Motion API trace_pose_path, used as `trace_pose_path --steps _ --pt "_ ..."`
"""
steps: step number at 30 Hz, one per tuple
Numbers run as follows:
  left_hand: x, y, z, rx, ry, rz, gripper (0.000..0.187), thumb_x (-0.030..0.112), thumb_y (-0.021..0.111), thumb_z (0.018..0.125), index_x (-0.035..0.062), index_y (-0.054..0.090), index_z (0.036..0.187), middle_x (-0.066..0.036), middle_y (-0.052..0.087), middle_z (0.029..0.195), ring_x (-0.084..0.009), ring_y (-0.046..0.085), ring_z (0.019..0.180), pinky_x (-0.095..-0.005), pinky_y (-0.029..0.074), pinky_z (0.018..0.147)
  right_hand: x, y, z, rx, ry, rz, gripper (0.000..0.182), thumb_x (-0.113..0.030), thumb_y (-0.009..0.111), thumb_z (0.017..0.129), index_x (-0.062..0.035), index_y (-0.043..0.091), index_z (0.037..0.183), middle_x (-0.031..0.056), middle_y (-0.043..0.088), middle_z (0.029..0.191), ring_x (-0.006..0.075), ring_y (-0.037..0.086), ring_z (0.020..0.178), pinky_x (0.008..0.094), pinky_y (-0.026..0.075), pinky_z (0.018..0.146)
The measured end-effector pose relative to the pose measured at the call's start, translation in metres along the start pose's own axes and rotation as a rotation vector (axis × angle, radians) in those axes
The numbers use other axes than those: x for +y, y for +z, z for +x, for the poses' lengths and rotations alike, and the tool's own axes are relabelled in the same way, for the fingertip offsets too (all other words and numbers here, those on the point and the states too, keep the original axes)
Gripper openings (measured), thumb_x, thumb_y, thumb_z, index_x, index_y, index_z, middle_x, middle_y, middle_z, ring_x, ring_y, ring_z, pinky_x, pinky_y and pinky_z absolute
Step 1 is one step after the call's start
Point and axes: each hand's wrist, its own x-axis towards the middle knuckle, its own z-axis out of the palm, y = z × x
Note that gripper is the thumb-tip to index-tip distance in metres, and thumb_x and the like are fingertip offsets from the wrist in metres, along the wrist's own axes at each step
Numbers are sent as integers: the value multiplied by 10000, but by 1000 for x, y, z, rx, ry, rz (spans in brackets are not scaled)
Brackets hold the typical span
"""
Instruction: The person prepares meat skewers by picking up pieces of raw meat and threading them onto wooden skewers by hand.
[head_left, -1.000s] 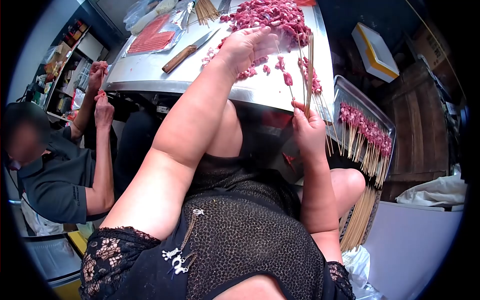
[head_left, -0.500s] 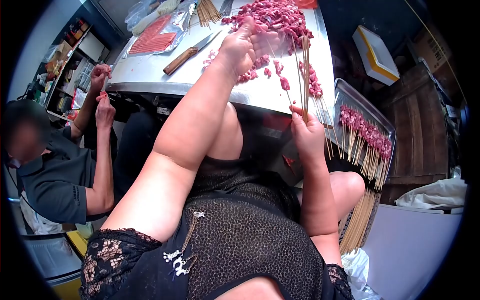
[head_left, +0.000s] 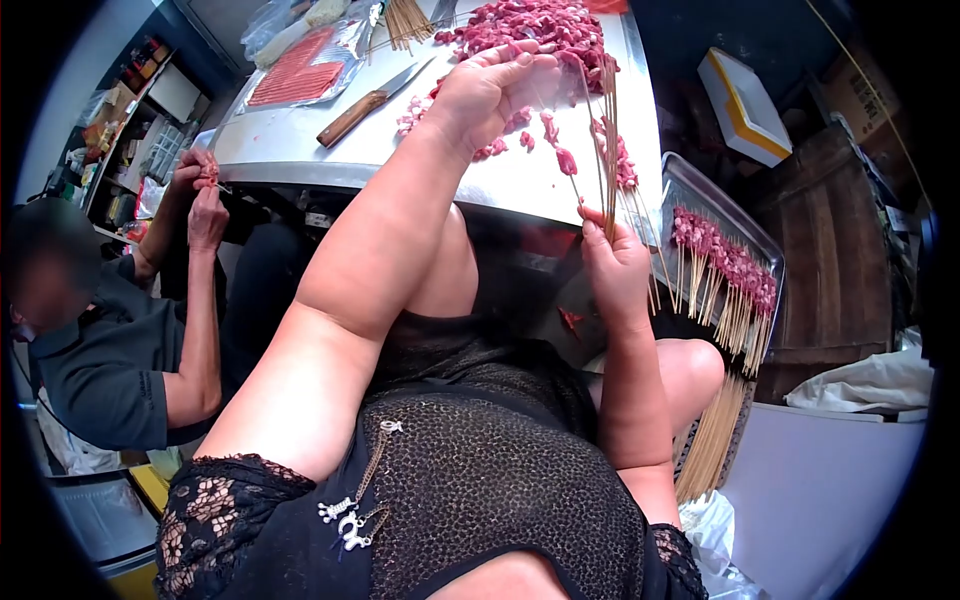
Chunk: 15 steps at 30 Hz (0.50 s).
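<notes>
Right hand (head_left: 617,268) fist closed round a bundle of bamboo skewers (head_left: 609,150), held upright at the steel table (head_left: 300,150) edge; one skewer carries meat cubes (head_left: 562,150). Left hand (head_left: 487,92) reaches over the table, fingers curled and pinched together at the edge of the raw meat pile (head_left: 535,30), apparently on a piece. Knife (head_left: 370,100) lies left of it. Tray of finished skewers (head_left: 722,270) sits to the right, below table level. Co-worker's hands (head_left: 200,195) at far left, closed on a skewer.

Red meat cubes (head_left: 545,25) (pale skewers (head_left: 608,140))
</notes>
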Motion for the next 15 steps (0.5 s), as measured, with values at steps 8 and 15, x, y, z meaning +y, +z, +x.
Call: trace_pose_path --steps 8,15 --pt "3 10 -11 -56 -33 -97 212 134 473 938 0 513 1098 -188 625 1041 -293 628 971 -368 558 770 1 6 0 56 -91 -51 201 -89 533 911 4 611 1072 -68 501 692 3 411 588 146 321 525" --pt "4 16 -18 -66 -55 -46 237 162 432 959 -15 518 1091 -209 602 1091 -296 594 1042 -363 520 849 -11 4 -3 120 -208 -295 184 -94 561 894 -12 644 1037 -80 518 713 -3 397 609 160 324 540"
